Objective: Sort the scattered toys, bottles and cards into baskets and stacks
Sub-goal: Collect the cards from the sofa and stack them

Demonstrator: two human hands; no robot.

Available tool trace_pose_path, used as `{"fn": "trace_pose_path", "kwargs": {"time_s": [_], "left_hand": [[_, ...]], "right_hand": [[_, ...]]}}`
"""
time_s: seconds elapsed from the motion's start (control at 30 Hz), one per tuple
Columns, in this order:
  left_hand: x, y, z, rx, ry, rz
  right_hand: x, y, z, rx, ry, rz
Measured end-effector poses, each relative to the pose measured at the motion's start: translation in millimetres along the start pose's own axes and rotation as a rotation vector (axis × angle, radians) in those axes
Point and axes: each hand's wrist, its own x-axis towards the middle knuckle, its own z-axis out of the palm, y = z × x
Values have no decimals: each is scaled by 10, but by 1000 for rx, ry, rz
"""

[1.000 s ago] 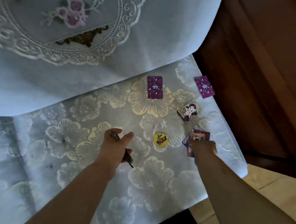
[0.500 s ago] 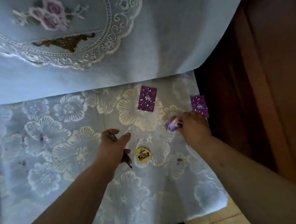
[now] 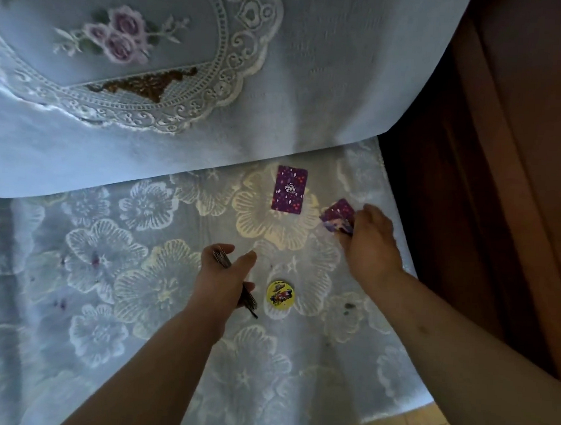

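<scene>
1. While one purple card [image 3: 289, 189] lies face down on the flowered cloth [image 3: 111, 267], a few cards [image 3: 337, 216] are pinched in the right hand [image 3: 371, 242].
2. One edge-on stack of cards [image 3: 235, 283] is gripped by the left hand [image 3: 224, 279].
3. One yellow round disc [image 3: 279, 294] is seen just beside it.

Glossy paper card [image 3: 289, 189] on embossed cloth [image 3: 105, 267].

Left hand [image 3: 224, 276] closed in a grip, forearm extended forward. Right hand [image 3: 371, 242] pinched shut, reaching farther.
</scene>
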Motion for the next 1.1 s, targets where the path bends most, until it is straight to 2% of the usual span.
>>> {"fn": "trace_pose_path", "kwargs": {"time_s": [0.17, 0.3, 0.37, 0.47, 0.53, 0.6, 0.7, 0.83, 0.93, 1.03, 1.1], "left_hand": [[21, -74, -178, -3, 1, -7], [31, -164, -368, -24, 17, -13], [36, -211, -480, -36, 36, -15], [31, -287, -643, -10, 67, -20], [31, -345, -764, 1, 83, -25], [27, -406, -876, -15, 92, -33], [10, -468, -976, -71, 98, -47], [3, -543, -1058, -102, 75, -57], [12, -568, -1093, -120, 69, -55], [18, -538, -1140, -136, 56, -13], [11, -505, -1178, -163, 26, 4]], "right_hand": [[229, -128, 29, -49, -159, 206], [336, -415, -18, 414, -41, 252], [393, -683, 18, 521, -34, 264], [532, -991, 195, 529, -110, 352], [558, -1127, 289, 390, -171, 382], [507, -1208, 338, 289, -155, 321], [267, -1248, 310, 439, -100, 197], [-73, -1345, 360, 80, -179, -90], [-193, -1374, 577, -108, -237, -142], [-340, -1491, 568, 28, -333, -106], [-514, -1613, 519, 177, -515, -142]]}}
